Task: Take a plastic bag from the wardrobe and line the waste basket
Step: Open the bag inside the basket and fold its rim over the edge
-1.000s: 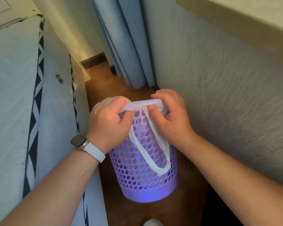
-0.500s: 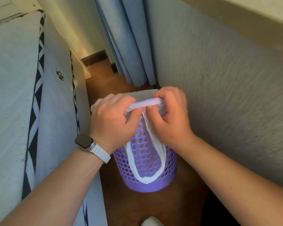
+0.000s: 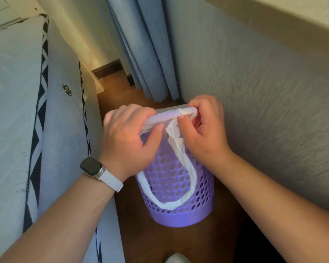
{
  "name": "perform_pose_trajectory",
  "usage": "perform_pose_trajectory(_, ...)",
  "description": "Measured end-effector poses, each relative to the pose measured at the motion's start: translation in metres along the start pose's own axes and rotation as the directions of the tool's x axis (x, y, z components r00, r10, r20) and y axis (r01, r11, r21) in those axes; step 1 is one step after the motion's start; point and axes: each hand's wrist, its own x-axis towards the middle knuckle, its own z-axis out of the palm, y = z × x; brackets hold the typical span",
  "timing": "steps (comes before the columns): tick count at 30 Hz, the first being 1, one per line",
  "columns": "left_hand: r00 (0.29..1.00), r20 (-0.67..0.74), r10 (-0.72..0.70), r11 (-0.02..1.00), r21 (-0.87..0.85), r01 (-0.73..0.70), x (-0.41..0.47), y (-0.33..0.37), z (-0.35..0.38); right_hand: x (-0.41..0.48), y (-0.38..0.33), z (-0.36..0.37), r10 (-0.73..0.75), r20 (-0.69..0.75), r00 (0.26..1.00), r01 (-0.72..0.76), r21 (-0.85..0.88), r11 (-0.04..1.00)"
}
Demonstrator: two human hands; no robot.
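Observation:
A purple perforated waste basket stands on the wooden floor between a bed and a wall. A white plastic bag is stretched over its near rim, and one handle loop hangs down the outside. My left hand, with a watch on the wrist, pinches the bag's rolled edge at the rim's left. My right hand pinches the same edge at the right. The basket's inside is hidden behind my hands.
A mattress with black-and-white trim fills the left side, close to the basket. A textured wall runs along the right under a beige ledge. Blue curtains hang behind. The wooden floor is a narrow strip.
Both hands have spread apart along the rim, the right one moving to the right, with the bag's edge rolled tighter over it. The handle loop hangs lower down the basket's side.

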Motion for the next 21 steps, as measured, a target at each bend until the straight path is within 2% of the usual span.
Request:
perform_pose_trajectory(3,1.0,0.02,-0.013,0.999,0.033,0.013,0.002,0.014,0.0,-0.002,-0.008,0.002,-0.006,-0.017,1.0,0.005,-0.05,0.999)
perform_pose_trajectory(7,0.997,0.018,-0.069,0.997,-0.033,0.07,0.003,0.012,0.003,-0.004,-0.014,0.008,-0.011,-0.021,1.0,0.01,-0.077,0.997)
perform_pose_trajectory(13,0.993,0.025,-0.119,0.991,-0.064,0.12,0.002,-0.008,0.005,-0.002,-0.007,0.004,-0.018,0.087,0.996,0.015,0.043,0.999)
perform_pose_trajectory(15,0.992,0.009,-0.124,0.988,-0.09,0.124,0.002,-0.013,0.004,0.0,0.002,0.002,0.019,0.113,0.993,-0.027,0.062,0.998)
perform_pose_trajectory(18,0.992,-0.014,-0.122,0.982,-0.147,0.119,0.003,-0.01,0.004,0.003,0.007,0.0,0.083,0.076,0.994,-0.088,0.072,0.994)
perform_pose_trajectory(21,0.994,0.039,-0.099,0.958,-0.267,0.106,0.004,-0.009,0.003,0.005,0.006,-0.002,0.014,0.011,1.0,-0.014,0.032,0.999)
